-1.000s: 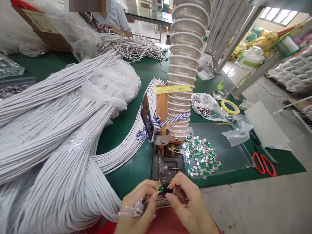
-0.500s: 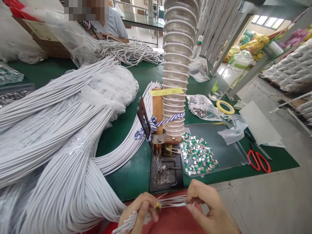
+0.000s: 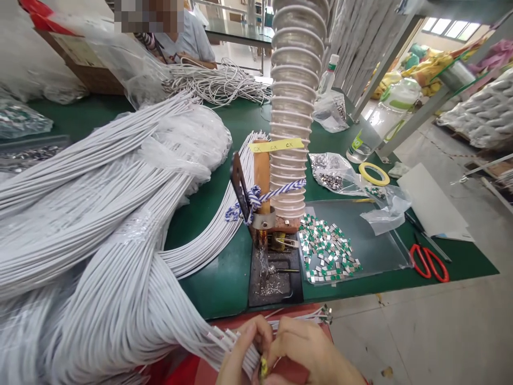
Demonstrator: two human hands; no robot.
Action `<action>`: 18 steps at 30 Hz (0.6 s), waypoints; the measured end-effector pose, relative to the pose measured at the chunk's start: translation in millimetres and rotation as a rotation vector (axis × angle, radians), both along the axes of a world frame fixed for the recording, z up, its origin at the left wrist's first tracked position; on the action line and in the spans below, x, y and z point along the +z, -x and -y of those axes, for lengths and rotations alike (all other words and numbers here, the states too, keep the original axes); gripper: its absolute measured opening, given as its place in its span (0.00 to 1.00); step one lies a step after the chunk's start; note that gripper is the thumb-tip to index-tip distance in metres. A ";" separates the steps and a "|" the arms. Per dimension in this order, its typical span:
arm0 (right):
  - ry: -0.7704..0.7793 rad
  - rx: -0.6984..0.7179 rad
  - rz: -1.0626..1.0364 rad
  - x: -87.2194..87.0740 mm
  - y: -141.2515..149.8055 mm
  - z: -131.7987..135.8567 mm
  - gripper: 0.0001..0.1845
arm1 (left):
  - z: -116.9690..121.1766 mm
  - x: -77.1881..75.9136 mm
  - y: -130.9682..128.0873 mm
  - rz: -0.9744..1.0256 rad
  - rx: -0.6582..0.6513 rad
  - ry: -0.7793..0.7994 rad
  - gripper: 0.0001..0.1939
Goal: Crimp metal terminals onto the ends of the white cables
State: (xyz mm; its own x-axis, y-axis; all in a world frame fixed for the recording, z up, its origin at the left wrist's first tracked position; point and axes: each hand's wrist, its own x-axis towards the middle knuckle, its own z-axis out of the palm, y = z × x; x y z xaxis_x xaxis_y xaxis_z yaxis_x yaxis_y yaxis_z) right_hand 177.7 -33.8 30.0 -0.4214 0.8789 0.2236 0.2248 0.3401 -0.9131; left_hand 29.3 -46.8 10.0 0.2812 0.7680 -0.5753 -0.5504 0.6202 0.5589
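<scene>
Low at the front, my left hand (image 3: 239, 355) is closed around a bundle of white cables (image 3: 224, 342). My right hand (image 3: 306, 350) is against it with fingers bent in a pinch; whatever is between their tips is hidden. A small yellow piece (image 3: 263, 368) shows where the fingertips meet. Past the right knuckles stick out cable ends with small metal-and-green connectors (image 3: 326, 314). Just beyond the hands, a soldering iron (image 3: 262, 235) is fixed upright over a dark, solder-spattered base (image 3: 276, 286), tied with blue-and-white cord (image 3: 280, 191).
Thick white cable bundles (image 3: 116, 224) cover the left. A ribbed hose (image 3: 296, 107) rises behind the iron. Loose green-and-silver connectors (image 3: 331, 251) lie on a clear sheet, near red scissors (image 3: 428, 262), yellow tape (image 3: 374, 174) and a bottle (image 3: 363, 144). A person (image 3: 192, 40) sits opposite.
My right hand has moved left and down to meet my left hand. The stretched cable ends between them are now mostly covered, with connectors showing beyond. The view has shifted slightly.
</scene>
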 end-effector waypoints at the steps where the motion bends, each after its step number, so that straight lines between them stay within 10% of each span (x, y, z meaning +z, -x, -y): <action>1: 0.006 -0.025 -0.007 -2.6 3.4 1.2 0.13 | -0.5 0.6 -0.3 0.021 0.018 0.029 0.25; 18: -0.180 -0.164 0.121 -13.7 31.7 9.2 0.03 | -5.8 5.9 -8.5 -0.127 0.114 0.044 0.27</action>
State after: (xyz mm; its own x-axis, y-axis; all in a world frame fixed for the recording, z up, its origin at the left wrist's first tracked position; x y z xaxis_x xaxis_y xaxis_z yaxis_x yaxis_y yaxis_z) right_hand 146.0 -43.1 16.4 -0.3093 0.8885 0.3390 0.3938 0.4442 -0.8047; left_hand 37.7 -41.0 15.9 0.1169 0.7643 -0.6342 -0.5456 0.5829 0.6020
